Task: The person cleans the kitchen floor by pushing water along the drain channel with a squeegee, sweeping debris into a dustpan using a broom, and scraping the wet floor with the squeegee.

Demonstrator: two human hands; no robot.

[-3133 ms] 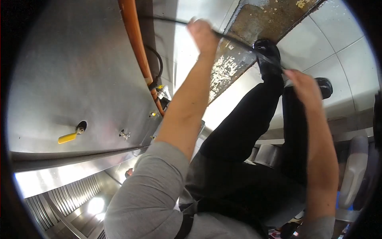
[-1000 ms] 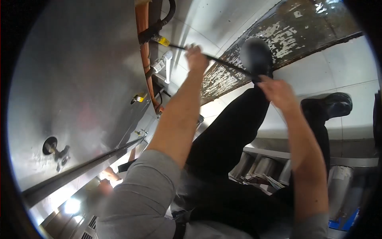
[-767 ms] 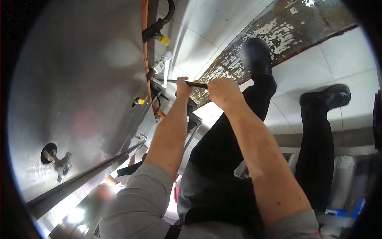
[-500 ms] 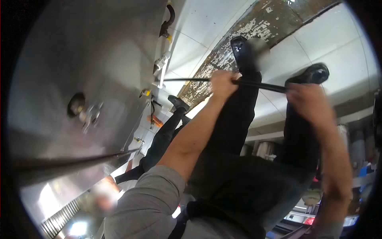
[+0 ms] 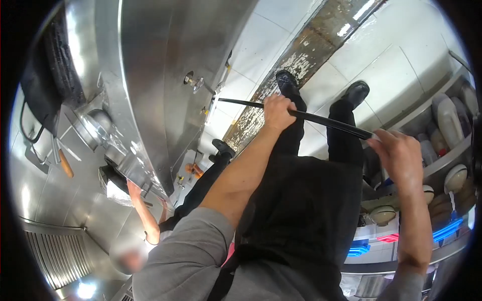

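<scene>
A long black rod (image 5: 301,114) is held across the body above the tiled floor (image 5: 381,60). The fingers of the left hand (image 5: 277,111) are wrapped fully around it near mid-length. Its near end is met by the right hand (image 5: 399,155), whose fingers are loosely curled; a firm grasp cannot be confirmed. The far tip points toward a steel cabinet (image 5: 160,75).

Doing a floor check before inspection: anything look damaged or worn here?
Yes. The dark floor strip between the white tiles, beside the shoes, is badly flaked, with pale patches showing through.
</scene>
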